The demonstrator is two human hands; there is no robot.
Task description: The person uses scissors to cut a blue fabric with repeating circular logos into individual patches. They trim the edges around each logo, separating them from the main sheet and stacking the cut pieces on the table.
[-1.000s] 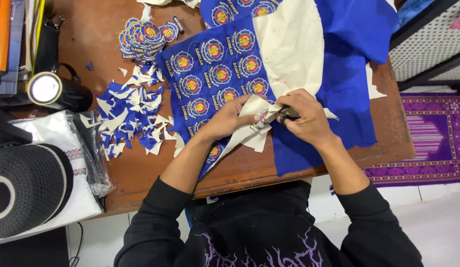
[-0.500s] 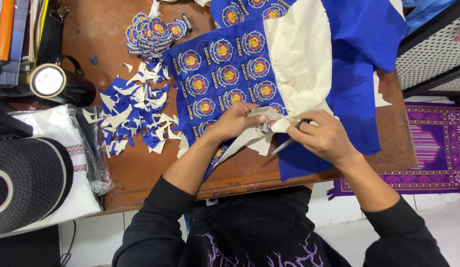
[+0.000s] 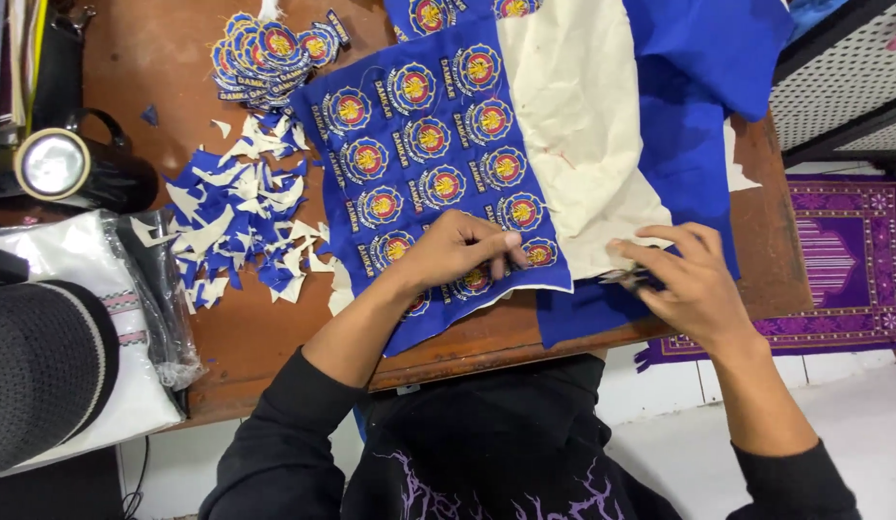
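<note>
Patch sheet (image 3: 424, 164): blue cloth with rows of round embroidered badges, flat on the wooden table (image 3: 169, 58), its near edge at the table's front.
Left hand (image 3: 458, 252): palm down on the sheet's near rows, fingers curled, pressing rather than gripping.
Right hand (image 3: 694, 279): fingers half closed over a small dark tool (image 3: 633, 279), possibly scissors; too hidden to be sure.
Backing (image 3: 583, 144): cream cloth, just right of the badges.
Scraps (image 3: 241, 226): blue and white offcuts, left of the sheet.
Cut patches (image 3: 270, 53): piled at the far left corner.
</note>
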